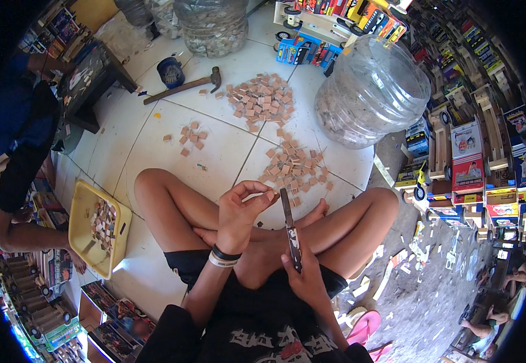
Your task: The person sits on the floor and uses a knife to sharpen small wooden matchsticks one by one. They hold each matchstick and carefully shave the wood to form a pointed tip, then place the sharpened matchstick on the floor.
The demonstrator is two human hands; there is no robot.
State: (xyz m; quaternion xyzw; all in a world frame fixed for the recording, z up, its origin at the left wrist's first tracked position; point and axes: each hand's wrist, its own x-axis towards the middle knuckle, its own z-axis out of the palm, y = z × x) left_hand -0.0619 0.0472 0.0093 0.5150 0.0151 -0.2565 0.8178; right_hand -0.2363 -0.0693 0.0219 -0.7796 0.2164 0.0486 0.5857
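Gripping right hand (305, 279): closed around the upright knife-like tool (293, 242).
Left hand (242, 212): fingertips pinched, apparently on a small brown piece (276, 196) beside the tool.
Tool step: seemingly working that piece; next move needs a steady pinch.
Block pile (293, 166): beyond both hands.

Dull metal blade (286, 206), matt wood-like squares (266, 100), glossy see-through plastic container (372, 91), smooth shiny floor tiles (148, 142).

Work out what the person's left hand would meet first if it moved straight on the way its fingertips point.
The left hand points rightward, so it would probably first meet the dark blade of the tool held in the right hand, though depth is unclear.
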